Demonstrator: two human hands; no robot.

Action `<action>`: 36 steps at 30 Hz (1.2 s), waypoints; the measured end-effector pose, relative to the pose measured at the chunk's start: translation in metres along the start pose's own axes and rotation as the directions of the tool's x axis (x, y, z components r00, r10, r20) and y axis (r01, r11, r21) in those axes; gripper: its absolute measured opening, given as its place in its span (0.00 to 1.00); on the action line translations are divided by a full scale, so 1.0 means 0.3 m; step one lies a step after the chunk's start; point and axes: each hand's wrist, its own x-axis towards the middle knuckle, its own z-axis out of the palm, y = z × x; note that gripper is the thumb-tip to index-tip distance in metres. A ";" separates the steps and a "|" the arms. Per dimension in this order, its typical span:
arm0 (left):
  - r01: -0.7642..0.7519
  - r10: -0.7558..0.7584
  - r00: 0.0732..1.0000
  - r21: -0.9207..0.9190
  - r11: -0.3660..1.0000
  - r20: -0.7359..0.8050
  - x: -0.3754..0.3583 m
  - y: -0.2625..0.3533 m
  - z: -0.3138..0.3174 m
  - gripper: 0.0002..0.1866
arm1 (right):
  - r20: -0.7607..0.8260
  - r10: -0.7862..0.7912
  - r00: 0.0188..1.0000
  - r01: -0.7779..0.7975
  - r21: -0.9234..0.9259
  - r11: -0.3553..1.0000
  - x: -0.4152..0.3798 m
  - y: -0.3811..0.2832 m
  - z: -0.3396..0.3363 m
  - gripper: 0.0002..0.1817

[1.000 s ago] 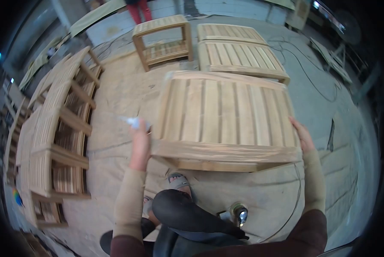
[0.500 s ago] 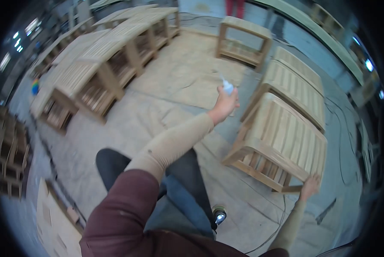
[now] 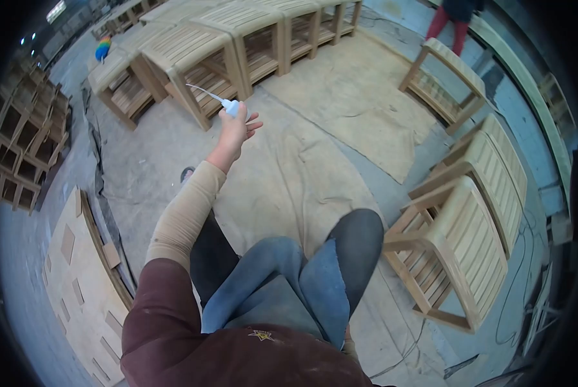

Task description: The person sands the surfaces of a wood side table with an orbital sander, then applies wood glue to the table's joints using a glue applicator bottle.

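My left hand (image 3: 233,134) is raised at arm's length and closed around a small white squeeze bottle (image 3: 231,107), its long thin nozzle pointing up and left. Some fingers stick out to the right of the bottle. Behind the nozzle stands the nearest slatted wooden stool (image 3: 189,46) of the left row, apart from the hand as far as I can see. Of my right hand (image 3: 347,333) only a sliver shows beside my right leg; its fingers are hidden.
Slatted stools (image 3: 472,242) stand on the right, one lying tilted. Another stool (image 3: 449,80) is farther back, near a person in red trousers (image 3: 449,27). Cloth (image 3: 295,174) covers the floor. A board with slots (image 3: 76,284) and stacked wooden frames (image 3: 24,135) are on the left. Cables run at right.
My left hand has swung left with the squeeze bottle, toward the left row of stools. My right hand has let go of the right-hand stool and drawn in beside my body. The view has turned left.
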 end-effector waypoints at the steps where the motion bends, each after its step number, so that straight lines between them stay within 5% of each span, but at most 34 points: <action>1: -0.022 0.021 0.999 -0.031 0.999 -0.038 0.033 -0.005 -0.046 0.25 | 0.006 0.002 1.000 -0.002 -0.035 0.999 0.025 -0.042 -0.001 0.14; 9: -0.046 -0.007 0.957 -0.173 0.984 -0.291 0.286 -0.110 -0.288 0.19 | 0.263 0.107 0.959 -0.005 -0.361 0.932 0.434 -0.276 0.064 0.14; 10: -0.015 -0.032 0.945 -0.139 0.990 -0.326 0.325 -0.092 -0.317 0.19 | 0.296 0.135 0.946 -0.013 -0.380 0.925 0.464 -0.285 0.100 0.14; 12: -0.232 0.224 0.902 0.023 0.972 -0.370 0.417 -0.068 -0.357 0.19 | 0.331 0.177 0.927 -0.029 -0.408 0.913 0.540 -0.301 0.159 0.14; 16: -0.147 0.202 0.892 0.163 0.976 -0.405 0.584 -0.105 -0.419 0.19 | 0.362 0.298 0.883 -0.114 -0.450 0.886 0.493 -0.299 0.264 0.14; 21: -0.154 0.251 0.921 0.314 0.937 -0.298 0.777 -0.099 -0.487 0.21 | 0.260 0.402 0.878 -0.247 -0.473 0.846 0.338 -0.332 0.391 0.14; 24: -0.348 0.421 0.893 0.351 0.869 -0.158 0.879 -0.083 -0.527 0.22 | 0.182 0.441 0.879 -0.322 -0.453 0.831 0.224 -0.363 0.550 0.14; 31: -0.558 0.533 0.829 0.192 0.807 0.167 1.060 -0.074 -0.659 0.19 | -0.093 0.449 0.888 -0.456 -0.295 0.840 0.032 -0.455 1.090 0.15; 36: -0.614 0.610 0.773 -0.037 0.789 0.174 1.036 -0.034 -0.731 0.16 | -0.341 0.395 0.853 -0.479 -0.210 0.853 -0.089 -0.534 1.296 0.15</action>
